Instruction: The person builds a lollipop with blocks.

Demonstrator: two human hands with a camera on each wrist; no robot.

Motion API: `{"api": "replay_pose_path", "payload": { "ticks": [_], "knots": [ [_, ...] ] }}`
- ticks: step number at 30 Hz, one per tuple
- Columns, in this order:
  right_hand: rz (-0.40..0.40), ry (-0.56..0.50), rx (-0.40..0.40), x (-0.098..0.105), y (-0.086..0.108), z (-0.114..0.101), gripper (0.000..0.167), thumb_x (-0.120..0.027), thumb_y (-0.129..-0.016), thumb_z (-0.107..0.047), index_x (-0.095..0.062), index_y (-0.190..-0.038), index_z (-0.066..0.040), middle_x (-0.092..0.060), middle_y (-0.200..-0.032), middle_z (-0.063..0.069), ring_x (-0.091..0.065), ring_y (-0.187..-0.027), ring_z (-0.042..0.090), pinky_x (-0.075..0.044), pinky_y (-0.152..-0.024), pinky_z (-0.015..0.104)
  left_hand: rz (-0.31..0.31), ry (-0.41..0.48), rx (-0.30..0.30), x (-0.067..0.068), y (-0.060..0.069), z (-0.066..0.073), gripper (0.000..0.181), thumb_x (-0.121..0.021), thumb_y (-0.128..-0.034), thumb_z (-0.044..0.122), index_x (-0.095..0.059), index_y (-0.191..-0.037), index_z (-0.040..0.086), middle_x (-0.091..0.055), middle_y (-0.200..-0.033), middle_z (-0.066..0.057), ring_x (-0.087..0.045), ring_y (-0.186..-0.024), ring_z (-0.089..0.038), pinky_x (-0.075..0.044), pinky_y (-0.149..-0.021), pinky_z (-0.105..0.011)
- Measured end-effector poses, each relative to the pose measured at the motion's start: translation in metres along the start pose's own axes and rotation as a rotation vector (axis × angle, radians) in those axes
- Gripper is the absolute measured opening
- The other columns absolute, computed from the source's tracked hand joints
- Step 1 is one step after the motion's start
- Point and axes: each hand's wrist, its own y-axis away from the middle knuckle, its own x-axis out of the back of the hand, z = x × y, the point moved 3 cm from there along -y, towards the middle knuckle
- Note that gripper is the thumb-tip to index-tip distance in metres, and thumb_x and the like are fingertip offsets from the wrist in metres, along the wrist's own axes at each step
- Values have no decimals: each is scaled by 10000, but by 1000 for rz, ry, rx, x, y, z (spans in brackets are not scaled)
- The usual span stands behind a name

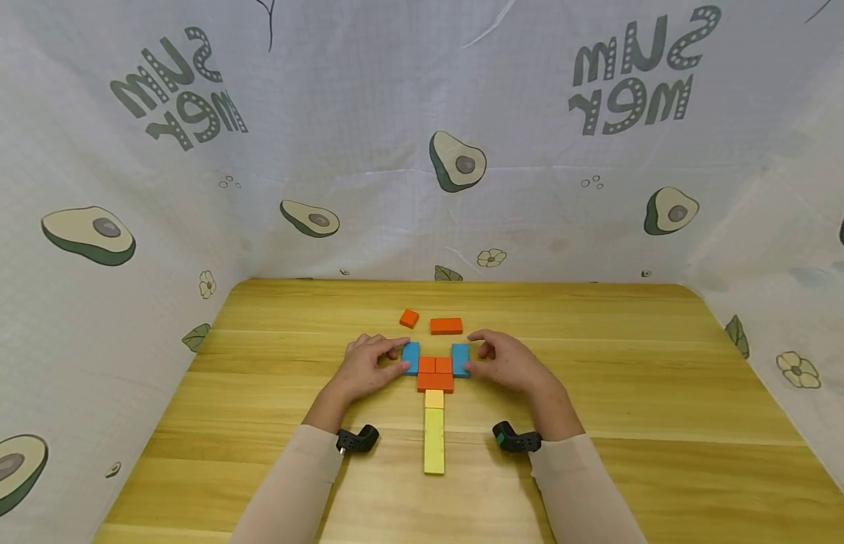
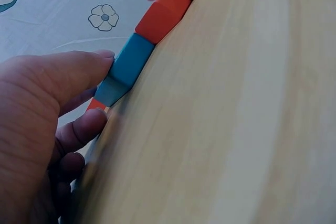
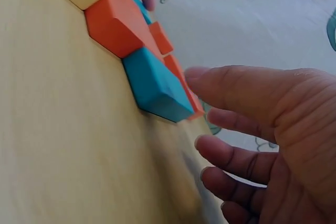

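Note:
Two upright blue blocks flank the orange blocks (image 1: 435, 382) in the head view. My left hand (image 1: 367, 368) pinches the left blue block (image 1: 411, 358) between thumb and index finger; in the left wrist view the thumb of that hand (image 2: 42, 108) lies against the blue block (image 2: 125, 69). Beside the right blue block (image 1: 460, 360) is my right hand (image 1: 513, 365), its thumb at the block's side and its fingers loosely bent. The right wrist view shows this hand (image 3: 262, 124) apart from the blue block's (image 3: 157, 87) outer end, holding nothing.
Below the orange blocks, a small yellow-orange block (image 1: 434, 399) and a long yellow block (image 1: 434, 442) form a vertical line. Beyond the blue blocks lie a small orange block (image 1: 409, 318) and a longer orange block (image 1: 446, 326). A printed cloth stands around the wooden table (image 1: 666, 378).

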Motion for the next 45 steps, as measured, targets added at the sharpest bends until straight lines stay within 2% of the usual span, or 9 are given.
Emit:
{"api": "replay_pose_path", "payload": {
  "ticks": [7,12,21,25,29,33,36,40,45],
  "knots": [
    [84,-1,-77,19,6,10,442,-666,-995,-319,-594,-1374,-102,-602,-1111,109,-549,-950,250,-478,-854,393,10,6,-7,-1,0,0,428,-726,-951,369,-675,-1366,280,-601,-928,98,-419,-871,-124,-266,-886,-386],
    [57,-18,-122,31,12,23,408,-655,-1002,-317,-595,-1327,-77,-603,-1105,131,-572,-855,223,-482,-761,344,12,10,-4,-1,1,0,421,-728,-950,363,-679,-1361,289,-603,-925,98,-418,-868,-123,-263,-877,-382],
    [51,22,-185,55,30,39,438,-669,-979,-328,-594,-1302,-42,-591,-1242,229,-585,-1023,330,-507,-867,446,8,9,-6,-1,1,0,422,-725,-952,369,-677,-1364,292,-601,-927,99,-410,-855,-125,-261,-874,-387],
    [34,58,-263,65,41,47,394,-682,-956,-388,-633,-1133,-40,-630,-1069,165,-563,-890,283,-463,-753,378,10,7,-7,-1,1,1,422,-727,-952,362,-678,-1364,285,-599,-923,97,-410,-853,-129,-263,-873,-389],
    [-1,61,-310,66,47,51,369,-702,-934,-433,-637,-915,-70,-527,-811,35,-472,-760,215,-365,-657,328,18,3,-7,-1,2,1,422,-731,-947,364,-683,-1359,283,-595,-918,98,-410,-850,-127,-266,-869,-387],
    [-28,62,-309,62,46,51,383,-729,-905,-455,-646,-848,-85,-507,-764,6,-460,-740,197,-357,-650,319,24,2,-9,-1,2,1,422,-728,-949,375,-683,-1358,283,-590,-917,97,-410,-849,-129,-264,-857,-383],
    [-24,73,-279,59,42,49,351,-733,-911,-409,-645,-882,-71,-571,-821,36,-479,-750,205,-371,-659,315,28,3,-15,-1,2,1,421,-727,-949,373,-684,-1357,281,-591,-915,97,-412,-854,-130,-267,-862,-387],
    [-16,69,-213,53,35,44,267,-690,-956,-298,-662,-1053,-51,-623,-962,105,-508,-796,230,-397,-683,324,30,3,-22,-1,2,1,415,-731,-945,365,-688,-1349,282,-595,-911,100,-416,-855,-127,-275,-872,-396],
    [-27,38,-191,46,29,39,304,-683,-970,-264,-661,-1205,-73,-627,-1073,149,-539,-869,257,-431,-734,341,28,-2,-17,-1,2,2,419,-730,-945,368,-684,-1353,283,-595,-915,100,-415,-853,-125,-276,-873,-392]
  ]
}}
